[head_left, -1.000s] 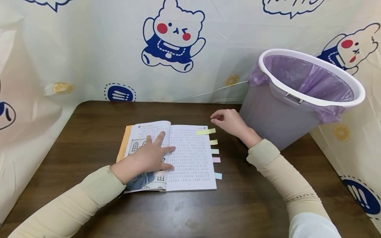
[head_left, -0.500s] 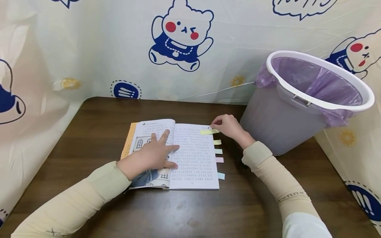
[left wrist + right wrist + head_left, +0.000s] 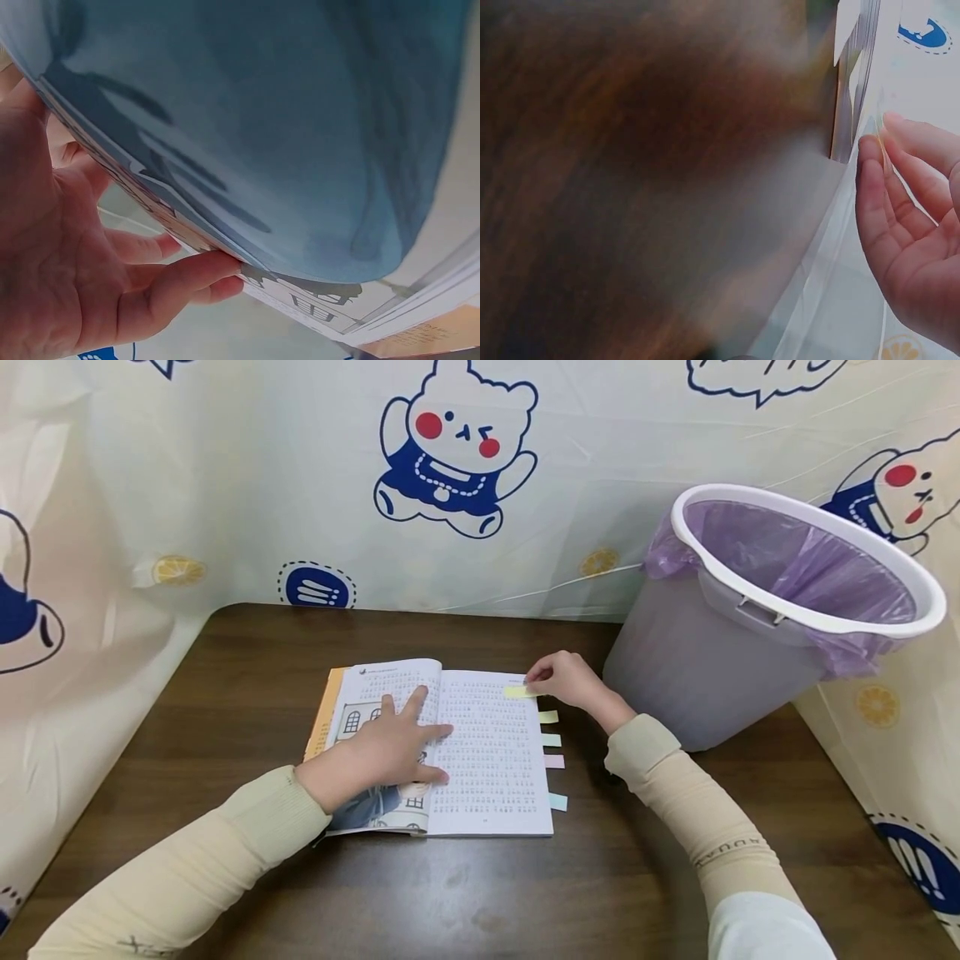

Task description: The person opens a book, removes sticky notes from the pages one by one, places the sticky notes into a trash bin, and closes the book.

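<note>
An open book [image 3: 487, 760] lies on the table in the head view, text on its right page and a picture on its left. My left hand [image 3: 382, 747] rests on the left page, fingers spread, the fingertips reaching the gutter. In the left wrist view, the left hand [image 3: 90, 262] lies against the blue picture [image 3: 285, 150]. At the right page's top edge, my right hand [image 3: 566, 681] pinches the outer end of a yellow sticky tab [image 3: 516, 692]. The right wrist view has the right hand [image 3: 911, 210] with thumb and index finger together on the thin strip.
Below the pinched tab, several more tabs stick out from the page edge, among them a pink tab [image 3: 554, 762] and a blue tab [image 3: 558, 802]. A grey bin [image 3: 675, 652] with a purple liner [image 3: 787, 560] stands close behind the right hand. A patterned curtain [image 3: 247, 485] surrounds the table.
My right hand has come left and slightly down from beside the book onto the yellow tab, and its fingers now pinch it. The left hand stays on the page. The head view has shifted slightly.
</note>
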Action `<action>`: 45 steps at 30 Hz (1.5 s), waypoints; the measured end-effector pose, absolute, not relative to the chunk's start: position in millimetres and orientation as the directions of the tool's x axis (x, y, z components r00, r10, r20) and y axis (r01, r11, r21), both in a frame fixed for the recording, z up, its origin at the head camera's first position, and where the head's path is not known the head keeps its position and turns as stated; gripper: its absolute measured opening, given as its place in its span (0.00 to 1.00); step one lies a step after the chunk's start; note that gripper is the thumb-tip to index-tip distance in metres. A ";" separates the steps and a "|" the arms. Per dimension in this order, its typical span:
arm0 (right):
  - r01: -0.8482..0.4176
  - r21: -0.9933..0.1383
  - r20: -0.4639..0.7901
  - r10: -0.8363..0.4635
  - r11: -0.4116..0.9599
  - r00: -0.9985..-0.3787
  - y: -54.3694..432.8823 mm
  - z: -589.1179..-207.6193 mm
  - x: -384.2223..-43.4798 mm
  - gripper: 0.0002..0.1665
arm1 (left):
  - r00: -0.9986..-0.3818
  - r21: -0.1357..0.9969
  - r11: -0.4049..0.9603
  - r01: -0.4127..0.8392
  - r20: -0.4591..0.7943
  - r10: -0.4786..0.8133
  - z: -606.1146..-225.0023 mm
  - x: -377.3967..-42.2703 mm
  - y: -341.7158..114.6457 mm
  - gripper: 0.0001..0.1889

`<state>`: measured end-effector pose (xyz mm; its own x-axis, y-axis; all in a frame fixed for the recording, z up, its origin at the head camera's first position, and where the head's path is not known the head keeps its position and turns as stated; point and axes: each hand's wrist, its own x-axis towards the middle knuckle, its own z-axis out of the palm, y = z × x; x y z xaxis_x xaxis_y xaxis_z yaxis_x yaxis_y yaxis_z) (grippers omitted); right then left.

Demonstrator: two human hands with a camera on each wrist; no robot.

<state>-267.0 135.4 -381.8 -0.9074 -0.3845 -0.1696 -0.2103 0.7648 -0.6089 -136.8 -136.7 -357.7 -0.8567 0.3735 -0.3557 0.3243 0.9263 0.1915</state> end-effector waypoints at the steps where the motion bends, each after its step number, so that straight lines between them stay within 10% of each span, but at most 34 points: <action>1: -0.203 -0.618 -0.176 -0.385 0.759 -0.906 135.5 -382.3 -267.1 0.08 | -0.856 0.194 0.926 0.323 -0.358 0.373 -357.6 -137.0 -136.6 0.39; 45: -0.165 -0.715 -0.134 -0.364 0.680 -0.922 146.5 -388.0 -257.6 0.05 | -0.848 0.199 0.918 0.342 -0.355 0.393 -357.0 -139.0 -137.4 0.39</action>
<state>-257.6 146.5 -388.0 -0.9218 -0.3639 -0.1336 -0.1647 0.6796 -0.7148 -139.0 -137.4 -357.0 -0.8484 0.3931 -0.3546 0.3423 0.9183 0.1989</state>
